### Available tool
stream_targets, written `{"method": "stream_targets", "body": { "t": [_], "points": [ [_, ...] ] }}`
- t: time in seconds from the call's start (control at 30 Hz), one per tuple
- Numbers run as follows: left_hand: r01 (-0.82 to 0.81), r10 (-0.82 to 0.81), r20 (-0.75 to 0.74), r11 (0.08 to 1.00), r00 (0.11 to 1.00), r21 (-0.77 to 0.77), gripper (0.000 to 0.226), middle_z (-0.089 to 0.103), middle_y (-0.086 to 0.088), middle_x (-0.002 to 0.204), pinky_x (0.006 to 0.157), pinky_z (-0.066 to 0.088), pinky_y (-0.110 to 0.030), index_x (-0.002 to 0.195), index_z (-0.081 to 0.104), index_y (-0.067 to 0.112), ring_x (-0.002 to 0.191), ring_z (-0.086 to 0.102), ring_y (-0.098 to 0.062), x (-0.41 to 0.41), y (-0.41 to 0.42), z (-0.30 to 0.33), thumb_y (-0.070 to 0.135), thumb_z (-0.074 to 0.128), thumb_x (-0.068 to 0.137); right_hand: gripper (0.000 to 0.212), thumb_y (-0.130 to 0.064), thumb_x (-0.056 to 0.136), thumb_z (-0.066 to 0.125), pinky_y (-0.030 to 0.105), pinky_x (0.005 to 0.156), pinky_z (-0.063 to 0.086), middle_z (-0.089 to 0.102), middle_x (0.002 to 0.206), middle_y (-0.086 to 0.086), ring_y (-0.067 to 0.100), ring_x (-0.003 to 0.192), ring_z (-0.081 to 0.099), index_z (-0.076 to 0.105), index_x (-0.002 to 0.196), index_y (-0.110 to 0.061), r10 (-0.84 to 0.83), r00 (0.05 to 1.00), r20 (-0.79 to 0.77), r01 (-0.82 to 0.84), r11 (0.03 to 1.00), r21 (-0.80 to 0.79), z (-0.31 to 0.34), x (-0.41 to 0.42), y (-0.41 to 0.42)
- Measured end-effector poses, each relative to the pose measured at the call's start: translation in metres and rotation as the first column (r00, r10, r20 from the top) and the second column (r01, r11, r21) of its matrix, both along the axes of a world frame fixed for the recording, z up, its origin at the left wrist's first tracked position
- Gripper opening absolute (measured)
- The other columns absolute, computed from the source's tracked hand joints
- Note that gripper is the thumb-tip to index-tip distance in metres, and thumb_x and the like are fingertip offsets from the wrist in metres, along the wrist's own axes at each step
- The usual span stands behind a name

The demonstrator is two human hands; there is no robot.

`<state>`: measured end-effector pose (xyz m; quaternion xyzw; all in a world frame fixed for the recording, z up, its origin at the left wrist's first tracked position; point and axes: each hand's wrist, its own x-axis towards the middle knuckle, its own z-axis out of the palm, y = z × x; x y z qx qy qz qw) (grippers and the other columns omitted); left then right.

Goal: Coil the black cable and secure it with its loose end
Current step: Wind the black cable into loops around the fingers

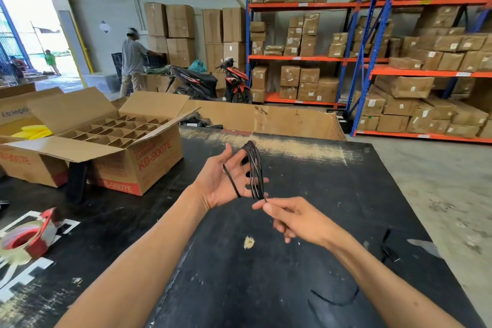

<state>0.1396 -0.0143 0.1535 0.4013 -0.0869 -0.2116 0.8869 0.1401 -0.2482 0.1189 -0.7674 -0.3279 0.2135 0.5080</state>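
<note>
The black cable is wound in several loops around the spread fingers of my left hand, which is held palm up above the black table. One strand crosses the left palm. My right hand is just below and to the right of the coil and pinches the cable's end between thumb and forefinger at the coil's lower edge.
An open cardboard box with divider cells stands at the left on the table. A red tape dispenser lies at the near left. Small black scraps lie at the right. Shelves of boxes, a motorbike and a person stand behind.
</note>
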Motion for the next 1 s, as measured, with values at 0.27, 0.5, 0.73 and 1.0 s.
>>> {"method": "stream_targets", "body": {
  "t": [0.27,0.5,0.73,1.0],
  "points": [
    [0.187,-0.181,0.103,0.981,0.978,-0.053,0.061,0.012,-0.011,0.166,0.108,0.009,-0.080,0.156,0.025,0.034,0.140,0.015,-0.064,-0.010,-0.010,0.017,0.060,0.022,0.102,0.045,-0.069,0.092,0.055,0.029,0.059,0.054,0.043,0.061,-0.007,0.010,0.053,0.039,0.078,0.111,-0.036,0.033,0.999,-0.024,-0.036,0.992,-0.125,-0.026,0.011,-0.012],
    [0.503,-0.507,0.016,0.858,0.862,0.103,0.061,0.001,-0.004,0.168,0.109,-0.001,-0.078,0.156,0.020,0.039,0.142,-0.001,-0.063,-0.029,-0.018,0.011,0.063,0.017,0.100,0.034,-0.059,0.087,0.067,0.028,0.048,0.053,0.051,0.042,-0.020,0.000,0.042,0.045,0.079,0.074,-0.030,-0.084,0.974,0.213,0.145,0.946,-0.290,0.005,0.051,-0.034],
    [0.584,-0.552,-0.192,0.752,0.811,0.307,0.061,0.018,0.001,0.151,0.112,0.002,-0.074,0.154,0.027,0.039,0.143,0.006,-0.060,-0.031,-0.025,-0.012,0.065,0.023,0.099,0.028,-0.058,0.076,0.081,0.018,0.049,0.037,0.060,0.045,-0.019,-0.006,0.039,0.051,0.075,0.067,-0.032,-0.131,0.894,0.429,0.283,0.907,-0.311,0.067,0.081,-0.035],
    [0.261,-0.223,-0.164,0.925,0.961,0.275,0.060,0.060,-0.006,0.123,0.104,0.026,-0.073,0.141,0.053,0.026,0.122,0.048,-0.051,-0.018,-0.010,-0.027,0.061,0.033,0.096,0.019,-0.046,0.091,0.069,0.009,0.043,0.034,0.054,0.045,-0.011,0.001,0.040,0.044,0.080,0.084,-0.032,-0.129,0.867,0.482,0.246,0.951,-0.189,0.076,0.045,-0.016]
  ]
}}
